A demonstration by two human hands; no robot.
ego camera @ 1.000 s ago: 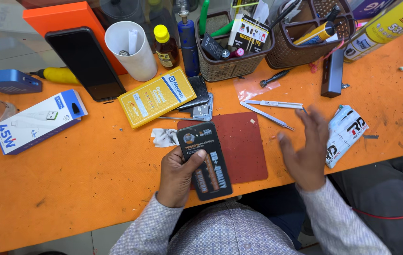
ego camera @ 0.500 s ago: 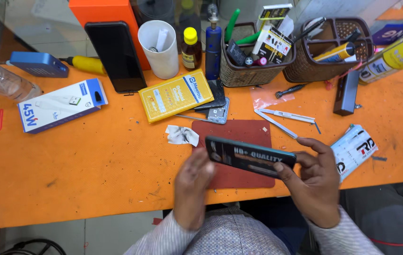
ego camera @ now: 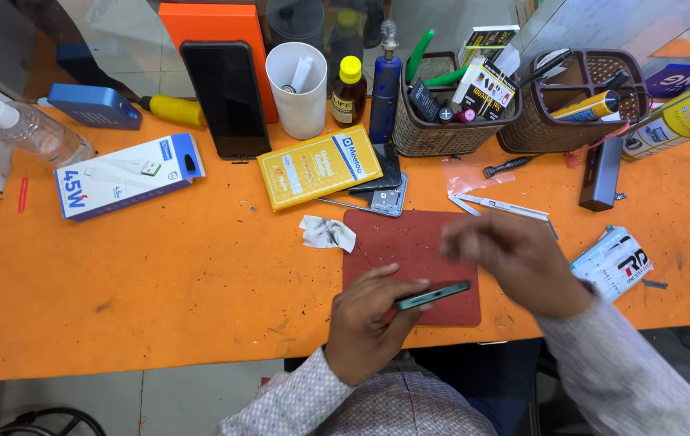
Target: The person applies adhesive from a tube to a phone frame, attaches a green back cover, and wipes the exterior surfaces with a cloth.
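— What are the hands doing right now?

— I'm watching the left hand (ego camera: 369,327) pinching a slim dark phone (ego camera: 434,295) by its near end, fingers curled under and thumb on top. It is holding the phone edge-on, just above the dark red work mat (ego camera: 397,242), probably so the thin side is facing up for a look.

— And the other one?

— The right hand (ego camera: 523,262) is hovering above the mat's far right part, blurred. Its fingers are looking loosely spread and I'm seeing nothing in it, though I cannot tell its grip for sure. It is sitting just beyond the phone's far end, not touching it as far as I can judge.

— What's lying close by?

— A crumpled white wipe (ego camera: 327,232) is sitting just left of the mat on the orange table (ego camera: 159,282). Metal tweezers (ego camera: 500,206) are lying just past the mat's far corner, within easy reach of the right hand. A yellow flat box (ego camera: 319,166) is resting farther back.
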